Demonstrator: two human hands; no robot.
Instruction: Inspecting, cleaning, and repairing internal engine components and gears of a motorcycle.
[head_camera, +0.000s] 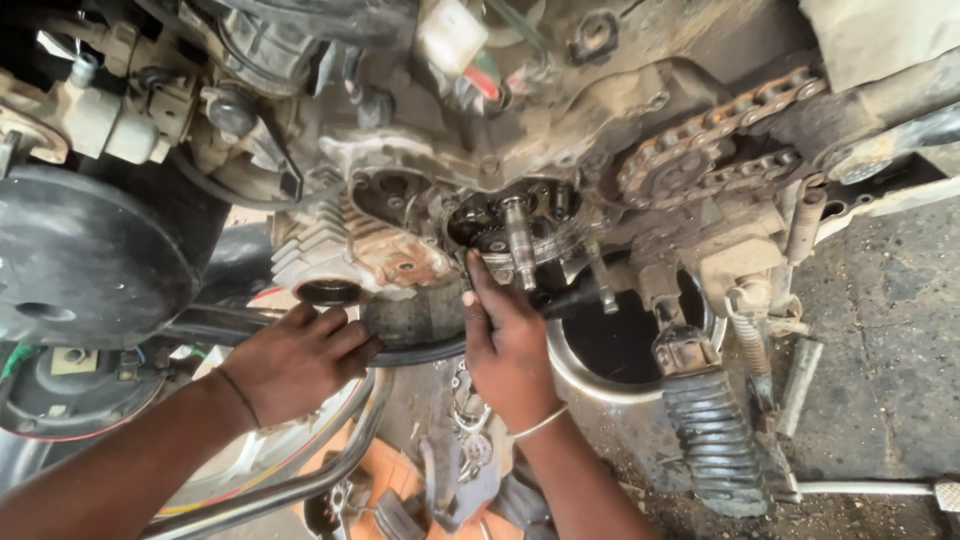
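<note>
Oily steel and cast aluminium fill the view: a motorcycle engine (480, 190) with its side cover off, gears (490, 225) bared around a protruding steel shaft (518, 240). The right hand (508, 350) sits just below that opening, at six o'clock from the shaft, index finger stretched up to the gear cluster while the other fingers close around a dark tool handle (572, 298) that points toward three o'clock. The left hand (300, 362) lies at nine o'clock from the right one, fingers curled over a black hose (235, 322) beneath the finned cylinder (320, 255); how firmly it holds I cannot tell.

The gears and shaft look rigid, dense for their size and slick with oil, so fingertips would likely slip on the tooth faces; the shaft's plain stem seems the surer place to pinch. The tool is best held well back on its handle.

A drive chain and sprocket (690, 150) sit at two o'clock, a ribbed rubber footpeg (712, 430) at five, and a round steel basin (580, 380) rests on the floor beneath.
</note>
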